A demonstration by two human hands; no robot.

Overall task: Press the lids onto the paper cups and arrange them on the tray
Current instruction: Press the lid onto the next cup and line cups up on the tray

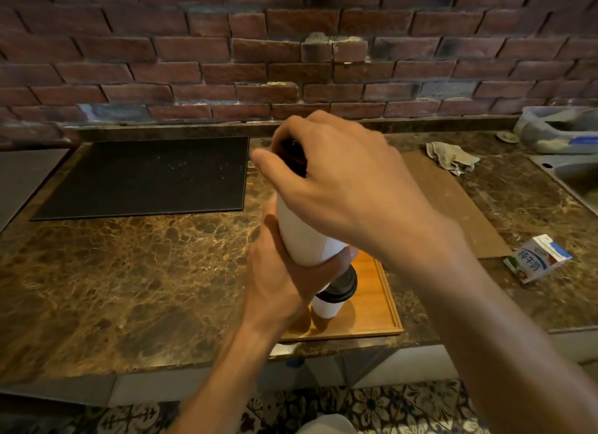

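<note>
Two hands hold the tilted white paper cup (301, 233) above the orange wooden tray (385, 291): left hand (278, 281) grips its base, right hand (339, 181) curls over the black plastic lid (293, 158) (seemingly unseated) directly along its long axis.

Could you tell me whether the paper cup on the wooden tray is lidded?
Lidded: a black lid caps the white paper cup on the wooden tray.

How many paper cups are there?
2. The held cup is in the left hand, the right hand on its lid; the lidded cup stands on the wooden tray. Others may hide behind the hands.
</note>
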